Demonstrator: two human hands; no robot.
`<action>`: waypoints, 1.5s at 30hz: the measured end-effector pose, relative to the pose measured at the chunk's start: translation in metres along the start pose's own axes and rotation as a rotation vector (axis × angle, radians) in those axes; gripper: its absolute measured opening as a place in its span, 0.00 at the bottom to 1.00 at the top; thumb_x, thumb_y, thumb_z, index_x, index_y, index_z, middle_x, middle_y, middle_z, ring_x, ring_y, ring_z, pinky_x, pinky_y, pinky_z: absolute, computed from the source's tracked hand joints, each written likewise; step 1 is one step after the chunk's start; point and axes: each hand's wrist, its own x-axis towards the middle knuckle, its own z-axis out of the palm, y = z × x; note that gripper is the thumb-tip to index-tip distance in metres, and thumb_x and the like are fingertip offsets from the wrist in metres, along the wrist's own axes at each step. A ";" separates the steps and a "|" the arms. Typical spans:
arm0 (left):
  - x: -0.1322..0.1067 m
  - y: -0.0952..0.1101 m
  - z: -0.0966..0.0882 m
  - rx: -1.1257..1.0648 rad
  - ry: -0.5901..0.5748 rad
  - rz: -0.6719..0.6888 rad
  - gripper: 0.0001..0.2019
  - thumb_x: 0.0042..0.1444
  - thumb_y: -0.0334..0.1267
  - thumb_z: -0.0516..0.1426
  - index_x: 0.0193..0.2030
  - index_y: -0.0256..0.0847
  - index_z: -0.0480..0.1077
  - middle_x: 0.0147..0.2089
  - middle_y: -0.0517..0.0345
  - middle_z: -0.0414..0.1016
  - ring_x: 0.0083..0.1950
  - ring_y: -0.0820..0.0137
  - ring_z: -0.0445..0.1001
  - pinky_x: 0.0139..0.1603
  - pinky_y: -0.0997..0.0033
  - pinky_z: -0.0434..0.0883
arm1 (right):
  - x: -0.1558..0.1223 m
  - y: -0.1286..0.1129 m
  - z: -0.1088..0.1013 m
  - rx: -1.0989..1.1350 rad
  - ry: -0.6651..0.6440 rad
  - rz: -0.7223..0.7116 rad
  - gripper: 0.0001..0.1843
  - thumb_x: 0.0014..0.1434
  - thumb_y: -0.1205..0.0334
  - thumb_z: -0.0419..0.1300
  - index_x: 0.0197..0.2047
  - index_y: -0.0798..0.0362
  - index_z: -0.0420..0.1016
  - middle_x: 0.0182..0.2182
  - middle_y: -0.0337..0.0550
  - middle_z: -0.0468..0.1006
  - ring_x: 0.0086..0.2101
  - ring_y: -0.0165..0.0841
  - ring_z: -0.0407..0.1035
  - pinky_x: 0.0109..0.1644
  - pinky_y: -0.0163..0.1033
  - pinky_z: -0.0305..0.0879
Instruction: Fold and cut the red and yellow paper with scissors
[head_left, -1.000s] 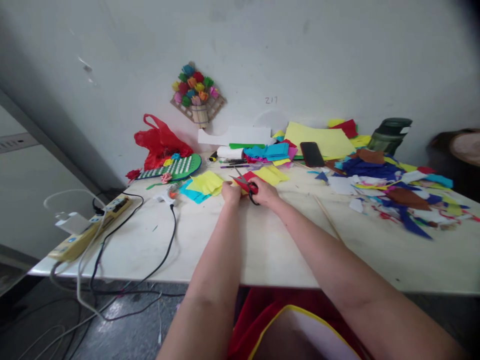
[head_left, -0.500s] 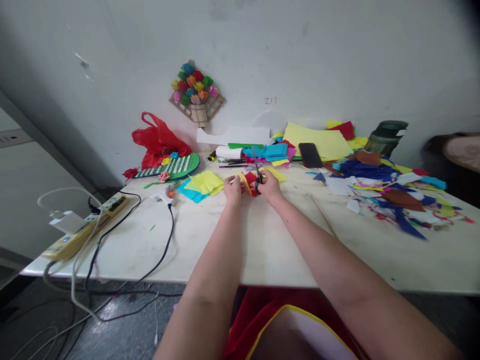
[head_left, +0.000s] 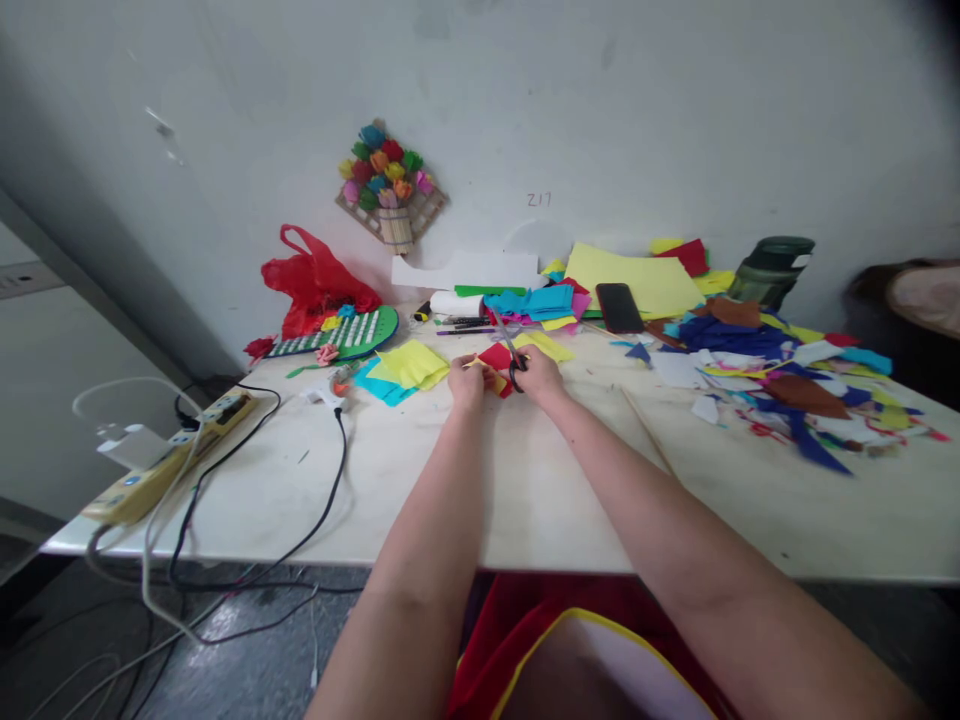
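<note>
My left hand [head_left: 467,380] pinches a small piece of red paper [head_left: 495,357] with a yellow edge, held just above the table [head_left: 525,480]. My right hand [head_left: 536,372] grips black-handled scissors [head_left: 510,355], whose blades point up and to the left across the red piece. The two hands sit close together at the table's middle, in front of a pile of yellow paper [head_left: 412,362] and blue paper [head_left: 379,385].
Paper scraps [head_left: 787,380] litter the right side, with a phone [head_left: 619,307], a dark green bottle [head_left: 772,265] and a wooden stick [head_left: 649,430]. A power strip [head_left: 172,455] with cables, a glue gun [head_left: 330,390] and a red bag [head_left: 315,285] lie left. Another person [head_left: 922,300] sits far right.
The scissors swung from lying across the red paper to upright, then tilted leftward. My hands shifted slightly farther from me and the red piece was turned between the fingers.
</note>
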 end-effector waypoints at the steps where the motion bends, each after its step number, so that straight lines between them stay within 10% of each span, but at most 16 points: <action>1: -0.001 0.001 0.000 0.007 0.011 -0.009 0.18 0.44 0.24 0.51 0.45 0.34 0.62 0.22 0.59 0.67 0.20 0.72 0.69 0.28 0.68 0.70 | -0.002 -0.001 0.000 -0.046 -0.019 0.000 0.17 0.43 0.59 0.61 0.39 0.48 0.70 0.32 0.38 0.77 0.35 0.36 0.70 0.37 0.39 0.64; 11: -0.002 0.000 -0.002 0.102 0.116 -0.014 0.10 0.48 0.31 0.53 0.39 0.34 0.66 0.22 0.55 0.68 0.22 0.67 0.71 0.25 0.68 0.69 | 0.000 0.004 0.011 0.035 0.008 0.021 0.14 0.43 0.65 0.59 0.37 0.49 0.71 0.31 0.39 0.76 0.33 0.35 0.70 0.36 0.37 0.65; 23: -0.029 0.015 0.014 0.220 -0.453 -0.377 0.27 0.55 0.55 0.45 0.29 0.31 0.71 0.19 0.42 0.70 0.25 0.61 0.74 0.25 0.65 0.71 | 0.002 -0.001 -0.005 0.669 0.074 0.260 0.18 0.35 0.71 0.61 0.34 0.53 0.69 0.18 0.29 0.66 0.16 0.25 0.62 0.19 0.30 0.59; 27: -0.024 0.010 0.015 0.264 -0.336 -0.288 0.26 0.52 0.58 0.47 0.28 0.33 0.71 0.17 0.45 0.69 0.25 0.59 0.73 0.26 0.62 0.71 | 0.001 -0.006 -0.011 0.756 0.052 0.279 0.17 0.36 0.72 0.61 0.34 0.54 0.68 0.16 0.29 0.67 0.14 0.23 0.61 0.17 0.29 0.57; 31: -0.018 0.008 0.012 0.167 -0.171 -0.284 0.25 0.51 0.56 0.51 0.34 0.30 0.69 0.18 0.47 0.68 0.24 0.59 0.74 0.26 0.62 0.71 | 0.003 -0.006 -0.015 0.790 0.016 0.306 0.16 0.36 0.71 0.62 0.33 0.54 0.68 0.17 0.29 0.67 0.14 0.23 0.62 0.16 0.28 0.56; 45: -0.032 0.012 0.020 -0.079 -0.472 -0.444 0.14 0.50 0.40 0.51 0.35 0.27 0.68 0.27 0.38 0.72 0.29 0.61 0.75 0.33 0.65 0.73 | 0.004 -0.001 -0.017 0.841 -0.015 0.308 0.17 0.37 0.67 0.63 0.35 0.54 0.69 0.14 0.29 0.66 0.13 0.23 0.59 0.17 0.29 0.55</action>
